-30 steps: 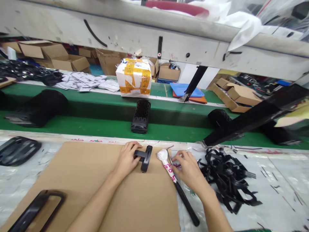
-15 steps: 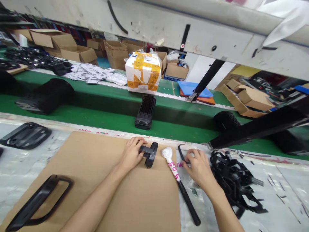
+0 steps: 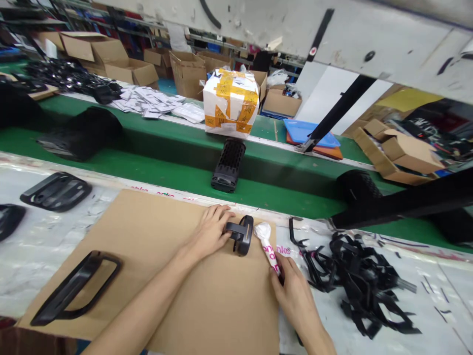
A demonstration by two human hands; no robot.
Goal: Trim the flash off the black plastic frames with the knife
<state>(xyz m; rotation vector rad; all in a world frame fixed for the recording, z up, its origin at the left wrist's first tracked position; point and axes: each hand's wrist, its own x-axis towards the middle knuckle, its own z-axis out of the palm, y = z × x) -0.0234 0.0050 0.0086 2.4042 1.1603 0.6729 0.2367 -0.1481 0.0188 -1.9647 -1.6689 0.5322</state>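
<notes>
Left hand on a black T-shaped part, right hand over a wrapped tool, both at the cardboard sheet [image 3: 218,305].
The left hand [image 3: 211,230] reaches over the sheet toward its far edge, palm down, wrist low, thumb and fingers clamped together on the stem of the black T-shaped part [image 3: 244,235]. That part sits near the sheet's far right corner, its dark, smooth crossbar with rounded ends turned away from the fingers. The right hand [image 3: 292,288] slants in along the sheet's right edge, thumb and fingers on either side of the wrapped tool [image 3: 266,245]; how tightly they close cannot be told. The tool lies along that edge, its rounded head bound in white with pink lettering, its dark handle mostly hidden under the palm.
</notes>
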